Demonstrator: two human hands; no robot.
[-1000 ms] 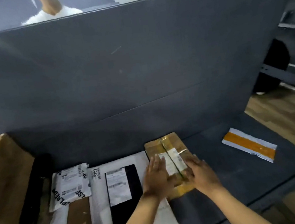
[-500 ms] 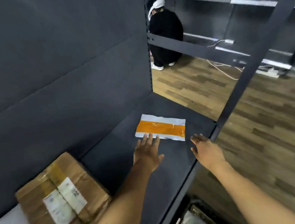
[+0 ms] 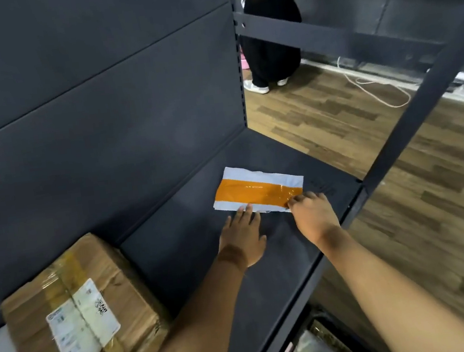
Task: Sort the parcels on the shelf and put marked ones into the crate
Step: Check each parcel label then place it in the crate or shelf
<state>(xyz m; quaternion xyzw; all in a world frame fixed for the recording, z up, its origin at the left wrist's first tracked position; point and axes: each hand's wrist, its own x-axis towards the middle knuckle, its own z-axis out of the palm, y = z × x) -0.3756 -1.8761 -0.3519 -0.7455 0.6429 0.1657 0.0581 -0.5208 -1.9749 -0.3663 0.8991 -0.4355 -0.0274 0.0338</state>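
Half a sec ago both hands hung short of the orange-band mailer (image 3: 259,190), fingers spread, nothing touched; now they've closed in and made contact. Left hand (image 3: 242,237) lies flat on the shelf (image 3: 201,267), fingers straight and close together, tips just reaching the mailer's near long edge. Right hand (image 3: 313,215) has its fingers curled over the near right corner, looks like thumb & fingertips are pinching that corner, tho the underside is hidden so can't confirm the grip. The mailer itself is flat on the shelf deck, far right end, near the upright post, well apart from the taped cardboard box (image 3: 77,309) sitting at the left w/ its label up. So the sort has moved on from the box to this mailer: prob. the pick-up/check step is just starting, not lifted yet. No label shows on its top face, so whether it counts as marked can't be told from here; likely needs a flip. Something w/ clear plastic (image 3: 313,350) shows below the shelf edge, maybe the crate, not sure. A person in black (image 3: 269,39) crouches in the next aisle.
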